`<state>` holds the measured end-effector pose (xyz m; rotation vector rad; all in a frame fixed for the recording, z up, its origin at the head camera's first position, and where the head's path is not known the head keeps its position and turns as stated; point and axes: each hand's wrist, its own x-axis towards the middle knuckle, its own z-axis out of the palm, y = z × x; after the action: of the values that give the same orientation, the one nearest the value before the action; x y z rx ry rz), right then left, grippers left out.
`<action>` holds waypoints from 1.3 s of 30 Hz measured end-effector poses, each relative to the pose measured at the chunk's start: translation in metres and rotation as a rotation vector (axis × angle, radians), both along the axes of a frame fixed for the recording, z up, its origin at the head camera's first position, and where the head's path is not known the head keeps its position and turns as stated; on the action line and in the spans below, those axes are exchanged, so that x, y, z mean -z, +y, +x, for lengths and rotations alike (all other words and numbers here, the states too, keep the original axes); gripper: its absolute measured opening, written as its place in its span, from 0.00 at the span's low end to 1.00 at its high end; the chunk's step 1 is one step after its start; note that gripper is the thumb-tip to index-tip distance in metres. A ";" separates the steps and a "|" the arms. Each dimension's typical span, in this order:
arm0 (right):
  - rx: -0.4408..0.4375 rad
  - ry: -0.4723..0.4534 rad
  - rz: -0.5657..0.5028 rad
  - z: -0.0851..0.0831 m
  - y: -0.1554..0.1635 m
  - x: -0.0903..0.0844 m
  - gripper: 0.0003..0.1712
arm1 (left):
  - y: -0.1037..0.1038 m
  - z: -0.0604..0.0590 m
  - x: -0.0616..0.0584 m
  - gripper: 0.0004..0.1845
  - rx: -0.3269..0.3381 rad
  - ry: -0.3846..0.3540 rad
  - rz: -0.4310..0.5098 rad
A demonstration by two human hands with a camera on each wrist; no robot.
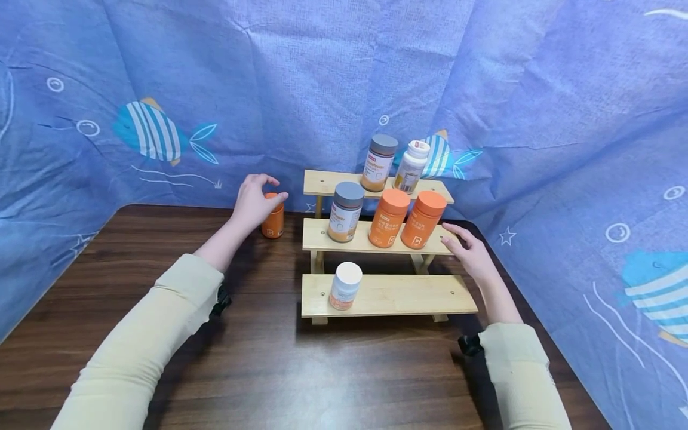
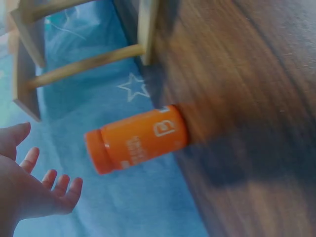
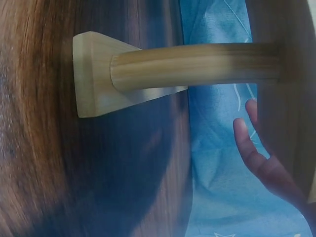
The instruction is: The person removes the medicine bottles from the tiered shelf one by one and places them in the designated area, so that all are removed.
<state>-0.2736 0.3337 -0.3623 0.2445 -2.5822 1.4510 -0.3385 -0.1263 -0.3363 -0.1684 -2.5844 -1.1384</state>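
A small orange bottle (image 1: pixel 273 223) stands on the dark wooden table (image 1: pixel 161 334) just left of a three-step wooden rack (image 1: pixel 392 295). My left hand (image 1: pixel 258 196) hovers at the bottle's cap. In the left wrist view the orange bottle (image 2: pixel 138 138) and my left hand (image 2: pixel 37 190) are apart, with the fingers spread. My right hand (image 1: pixel 464 249) rests with straight fingers at the right end of the rack's middle step, beside an orange bottle (image 1: pixel 422 219). The right wrist view shows my right hand's fingers (image 3: pixel 256 155) close to a rack leg (image 3: pixel 192 66).
The top step holds a grey-capped bottle (image 1: pixel 378 162) and a white bottle (image 1: pixel 411 166). The middle step carries another grey-capped bottle (image 1: pixel 344 211) and a second orange bottle (image 1: pixel 388 218). A white-capped bottle (image 1: pixel 344 285) stands on the bottom step. Blue fish-print cloth (image 1: pixel 564 149) walls the table in.
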 end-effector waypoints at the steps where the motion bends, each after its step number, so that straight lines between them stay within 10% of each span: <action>1: -0.004 -0.004 -0.005 -0.002 0.002 0.002 0.30 | 0.001 0.002 -0.004 0.20 0.009 0.008 -0.001; 26: 0.025 -0.027 -0.007 0.010 -0.007 -0.007 0.31 | 0.063 0.026 -0.096 0.21 0.202 0.111 -0.011; 39: 0.014 -0.026 -0.020 0.008 -0.005 -0.005 0.31 | 0.103 0.019 -0.119 0.23 0.292 0.127 -0.016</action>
<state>-0.2652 0.3285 -0.3570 0.2064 -2.5824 1.4847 -0.3199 -0.0235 -0.2170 -0.6181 -2.5126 -1.1594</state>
